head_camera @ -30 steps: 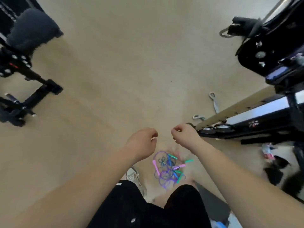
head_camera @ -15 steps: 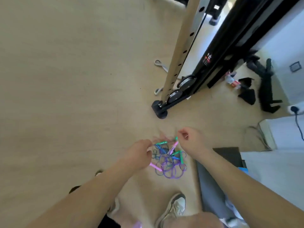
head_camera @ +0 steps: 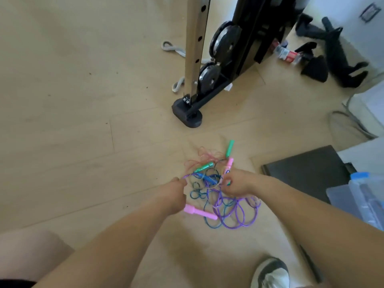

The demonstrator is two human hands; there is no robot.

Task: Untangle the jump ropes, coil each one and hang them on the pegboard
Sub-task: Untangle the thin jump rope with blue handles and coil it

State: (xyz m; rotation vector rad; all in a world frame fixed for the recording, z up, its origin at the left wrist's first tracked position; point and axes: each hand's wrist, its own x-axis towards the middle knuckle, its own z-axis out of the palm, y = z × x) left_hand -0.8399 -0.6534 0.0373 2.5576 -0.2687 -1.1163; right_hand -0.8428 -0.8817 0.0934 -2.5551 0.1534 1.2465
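Note:
A tangle of jump ropes lies on the wooden floor: purple, blue and thin pink cords with green, pink and blue handles. A pink handle lies just below my left wrist. My left hand reaches into the left edge of the pile and pinches a purple cord. My right hand is at the pile's right side, fingers curled round cords near a pink handle. A green handle sticks out at the far side. No pegboard shows.
A wooden post with holes on a black foot stands just beyond the pile, beside black gym gear with weight plates. A dark mat and a clear plastic box lie right. My shoe is at the bottom.
My view has dropped and closed in on the pile. Both hands have come down from above the ropes into the tangle and taken hold of cords.

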